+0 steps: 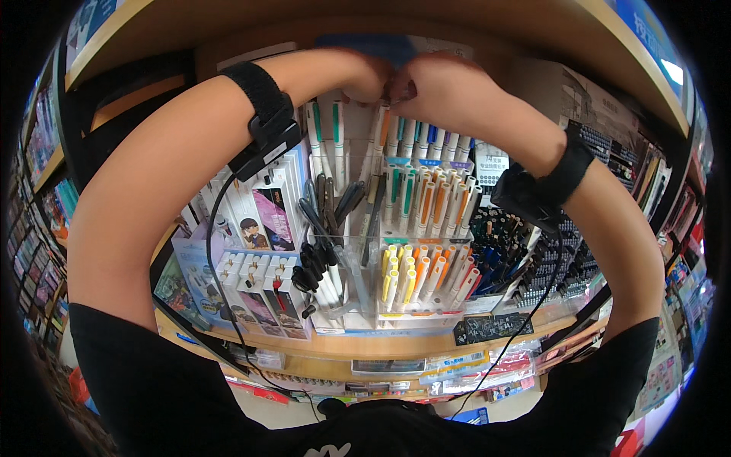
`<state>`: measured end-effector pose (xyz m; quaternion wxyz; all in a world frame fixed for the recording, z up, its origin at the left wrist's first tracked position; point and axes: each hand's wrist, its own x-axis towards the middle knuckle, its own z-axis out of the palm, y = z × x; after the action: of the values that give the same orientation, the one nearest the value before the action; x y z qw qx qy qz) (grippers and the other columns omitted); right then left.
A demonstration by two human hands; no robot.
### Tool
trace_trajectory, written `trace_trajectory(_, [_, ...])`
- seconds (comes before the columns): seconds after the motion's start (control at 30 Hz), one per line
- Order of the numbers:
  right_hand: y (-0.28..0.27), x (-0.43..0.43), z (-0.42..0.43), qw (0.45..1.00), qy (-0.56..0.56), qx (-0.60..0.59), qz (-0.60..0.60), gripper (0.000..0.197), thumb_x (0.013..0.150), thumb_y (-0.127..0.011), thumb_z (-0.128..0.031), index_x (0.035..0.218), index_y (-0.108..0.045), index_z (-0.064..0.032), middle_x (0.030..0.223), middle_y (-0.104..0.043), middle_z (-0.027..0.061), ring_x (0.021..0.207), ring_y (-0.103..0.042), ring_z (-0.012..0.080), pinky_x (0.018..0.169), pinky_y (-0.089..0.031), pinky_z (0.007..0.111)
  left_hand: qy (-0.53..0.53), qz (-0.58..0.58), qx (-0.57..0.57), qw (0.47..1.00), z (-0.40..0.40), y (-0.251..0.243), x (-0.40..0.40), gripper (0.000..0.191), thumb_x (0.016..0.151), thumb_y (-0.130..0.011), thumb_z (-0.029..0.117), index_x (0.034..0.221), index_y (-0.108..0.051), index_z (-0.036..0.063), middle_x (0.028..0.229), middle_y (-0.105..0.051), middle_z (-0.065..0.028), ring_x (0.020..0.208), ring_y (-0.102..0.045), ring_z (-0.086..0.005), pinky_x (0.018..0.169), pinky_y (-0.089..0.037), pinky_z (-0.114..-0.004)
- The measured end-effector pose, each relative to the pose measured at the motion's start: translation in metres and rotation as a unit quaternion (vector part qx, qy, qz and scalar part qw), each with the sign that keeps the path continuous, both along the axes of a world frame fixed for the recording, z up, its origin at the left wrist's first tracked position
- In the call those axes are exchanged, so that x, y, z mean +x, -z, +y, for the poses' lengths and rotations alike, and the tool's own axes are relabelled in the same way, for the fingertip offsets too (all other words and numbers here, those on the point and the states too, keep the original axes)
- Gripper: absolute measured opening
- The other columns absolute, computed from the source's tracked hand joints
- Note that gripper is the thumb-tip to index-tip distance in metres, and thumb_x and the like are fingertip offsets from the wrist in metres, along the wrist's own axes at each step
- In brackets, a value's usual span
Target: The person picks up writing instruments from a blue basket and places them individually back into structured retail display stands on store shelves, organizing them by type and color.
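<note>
Both arms reach up to the back of a shelf of pens. My left hand (368, 77) and my right hand (431, 83) meet at the top middle, with the fingers bent and partly hidden. Something small and dark shows between them, too unclear to name. Just below, white pens with orange and green clips (384, 127) stand in the upper tier of a clear acrylic pen display (425, 235). Lower tiers hold white pens with green, orange and yellow clips. Black-capped pens (314, 265) lean in the compartment left of them. Black straps with small boxes circle both wrists.
Boxed goods (262, 291) stand left of the display. Many dark pens (494, 245) fill racks at the right. A wooden shelf board (365, 345) runs along the front, and another (605, 34) hangs overhead. Black cables (210, 245) trail from both wrists.
</note>
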<state>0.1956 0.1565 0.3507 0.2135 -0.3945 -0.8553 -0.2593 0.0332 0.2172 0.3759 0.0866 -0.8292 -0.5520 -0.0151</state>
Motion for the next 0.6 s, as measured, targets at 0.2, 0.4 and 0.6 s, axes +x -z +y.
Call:
trace_trajectory(0.2, [0.016, -0.007, 0.002, 0.998, -0.035, 0.043, 0.003, 0.022, 0.082, -0.071, -0.025, 0.1, -0.077, -0.0131, 0.091, -0.074, 0.0093, 0.086, -0.071, 0.0274, 0.077, -0.057, 0.039, 0.069, 0.048, 0.078, 0.993, 0.0, 0.01, -0.01, 0.036, 0.081, -0.073, 0.014, 0.115, -0.07, 0.0036, 0.111, -0.071, -0.0191, 0.102, -0.067, -0.03, 0.088, -0.051, -0.04])
trace_trajectory(0.4, [0.016, -0.007, -0.002, 0.998, -0.022, 0.064, -0.017, 0.018, 0.084, -0.071, -0.024, 0.097, -0.078, -0.0138, 0.086, -0.075, 0.0084, 0.083, -0.072, 0.0279, 0.075, -0.057, 0.039, 0.075, 0.013, 0.069, 0.995, -0.008, 0.008, -0.01, 0.041, 0.077, -0.076, 0.013, 0.116, -0.069, 0.003, 0.113, -0.071, -0.0204, 0.102, -0.068, -0.0314, 0.088, -0.051, -0.04])
trace_trajectory(0.6, [0.022, -0.008, 0.005, 0.996, -0.067, 0.04, 0.037, 0.018, 0.084, -0.069, -0.02, 0.098, -0.077, -0.0126, 0.087, -0.075, 0.0083, 0.084, -0.072, 0.0274, 0.076, -0.057, 0.038, 0.129, -0.087, 0.056, 0.986, -0.018, 0.009, -0.022, 0.031, 0.076, -0.077, 0.008, 0.106, -0.071, 0.0019, 0.103, -0.074, -0.0164, 0.092, -0.072, -0.0277, 0.079, -0.056, -0.037])
